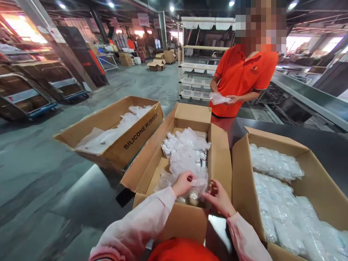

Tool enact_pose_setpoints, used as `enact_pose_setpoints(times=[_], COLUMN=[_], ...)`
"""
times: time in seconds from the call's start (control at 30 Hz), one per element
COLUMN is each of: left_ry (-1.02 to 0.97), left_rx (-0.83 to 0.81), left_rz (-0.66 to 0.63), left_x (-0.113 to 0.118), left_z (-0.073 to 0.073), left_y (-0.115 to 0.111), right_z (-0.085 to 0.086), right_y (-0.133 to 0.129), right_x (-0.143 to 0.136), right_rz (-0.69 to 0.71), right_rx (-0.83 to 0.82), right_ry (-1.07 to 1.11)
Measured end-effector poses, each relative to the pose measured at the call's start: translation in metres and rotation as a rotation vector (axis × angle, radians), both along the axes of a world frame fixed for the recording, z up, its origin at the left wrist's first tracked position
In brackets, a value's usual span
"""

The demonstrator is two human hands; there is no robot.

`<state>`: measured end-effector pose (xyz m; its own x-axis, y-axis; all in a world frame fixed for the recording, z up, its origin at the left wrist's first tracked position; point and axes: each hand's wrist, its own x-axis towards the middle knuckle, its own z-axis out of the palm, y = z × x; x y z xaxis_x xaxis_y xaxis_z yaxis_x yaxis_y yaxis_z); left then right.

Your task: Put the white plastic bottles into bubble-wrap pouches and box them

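On my left, the carton printed SILICONE RUBBER (141, 136) stands on the dark desk (95, 192), loose clear plastic (100, 139) heaped inside. Next to it is the open middle carton (152, 157), its long side running away from me. Small white-capped pieces (169, 143) lie toward its left wall, beside a heap of crumpled clear bags (187, 141).

My left hand (182, 184) reaches over the near end of that carton, thumb and forefinger pinching the left side of a clear plastic bag (200, 184). The bag lies directly to the right of that hand, between my two hands, and seems to stretch crosswise to the carton's length. My right hand (220, 198) is at the bag's right edge, by the carton's right wall, fingers bent and apart; glare on the film leaves me unable to tell whether it grips or only touches. The left is the nearer hand, overlapping the bag.

Beyond, a co-worker (244, 79) in orange holds another clear bag (217, 98). At far right, the right-hand carton (243, 188) holds rows of wrapped packs (277, 199).
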<state>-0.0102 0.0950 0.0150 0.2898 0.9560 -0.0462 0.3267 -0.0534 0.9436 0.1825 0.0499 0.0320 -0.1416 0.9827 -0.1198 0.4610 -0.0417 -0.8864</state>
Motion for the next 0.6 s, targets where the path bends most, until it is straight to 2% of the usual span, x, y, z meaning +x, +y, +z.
enact_pose_setpoints(times=[0.1, 0.2, 0.3, 0.37, 0.4, 0.43, 0.5, 0.6], left_ry=[-0.146, -0.405, -0.520, -0.559, -0.573, -0.582, -0.560, -0.511], left_rx=[-0.084, -0.227, -0.345, -0.433, -0.485, -0.529, -0.533, -0.356], left_rz=[0.161, 0.159, 0.104, 0.128, 0.136, 0.143, 0.178, 0.336], left_x=[0.002, 0.009, 0.008, 0.003, 0.001, -0.001, -0.001, 0.004], left_z=[0.015, 0.032, 0.047, 0.051, 0.051, 0.049, 0.043, 0.032], left_y=[-0.008, -0.023, -0.034, -0.038, -0.038, -0.038, -0.037, -0.032], right_z=[0.003, 0.013, 0.020, 0.022, 0.024, 0.026, 0.032, 0.041], right_y=[-0.011, -0.015, -0.010, -0.005, -0.003, -0.002, -0.004, -0.019], right_x=[-0.012, -0.020, -0.011, 0.000, 0.005, 0.008, 0.007, -0.009], right_rz=[-0.184, -0.231, -0.223, -0.173, -0.166, -0.187, -0.302, -0.404], right_rx=[-0.094, -0.003, -0.072, -0.149, -0.133, -0.082, 0.126, 0.449], right_ry=[0.303, 0.355, 0.397, 0.402, 0.371, 0.331, 0.216, 0.000])
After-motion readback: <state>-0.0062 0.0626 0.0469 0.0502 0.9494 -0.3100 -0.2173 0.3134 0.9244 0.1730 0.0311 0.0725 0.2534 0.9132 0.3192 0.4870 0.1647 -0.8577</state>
